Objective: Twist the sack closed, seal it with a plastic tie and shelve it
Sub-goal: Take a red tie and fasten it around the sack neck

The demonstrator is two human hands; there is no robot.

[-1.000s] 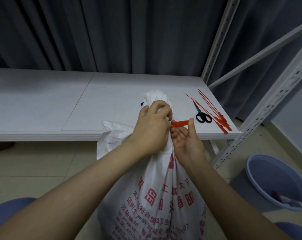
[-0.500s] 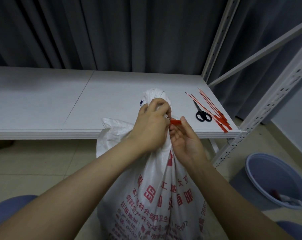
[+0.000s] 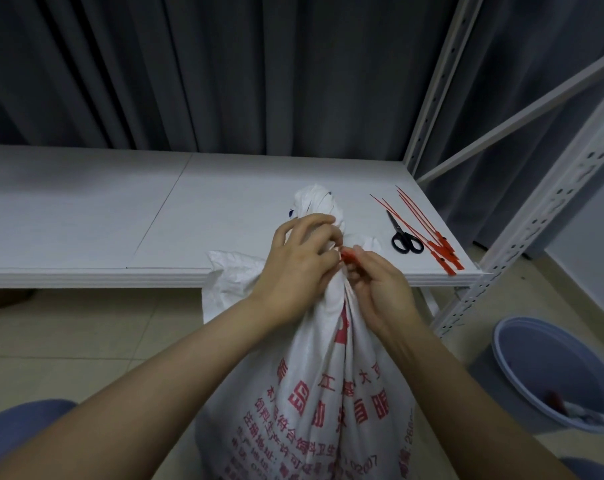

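A white woven sack (image 3: 328,382) with red print stands on the floor against the front edge of the white shelf (image 3: 120,216). Its neck is twisted into a bunch that rises above the shelf edge. My left hand (image 3: 300,261) is wrapped around that twisted neck. My right hand (image 3: 376,285) sits just to its right, pinching the red plastic tie (image 3: 348,255) at the neck. Only a short red piece of the tie shows between my fingers.
Black scissors (image 3: 402,237) and several spare red ties (image 3: 428,237) lie on the shelf's right end. A perforated white upright (image 3: 522,230) stands at the shelf's right corner. A blue bin (image 3: 550,372) sits on the floor at the right. Dark curtains hang behind.
The visible red end of the tie has shortened and now sits tight against the neck. My right-hand fingers have curled in over it. The left hand keeps its grip on the neck.
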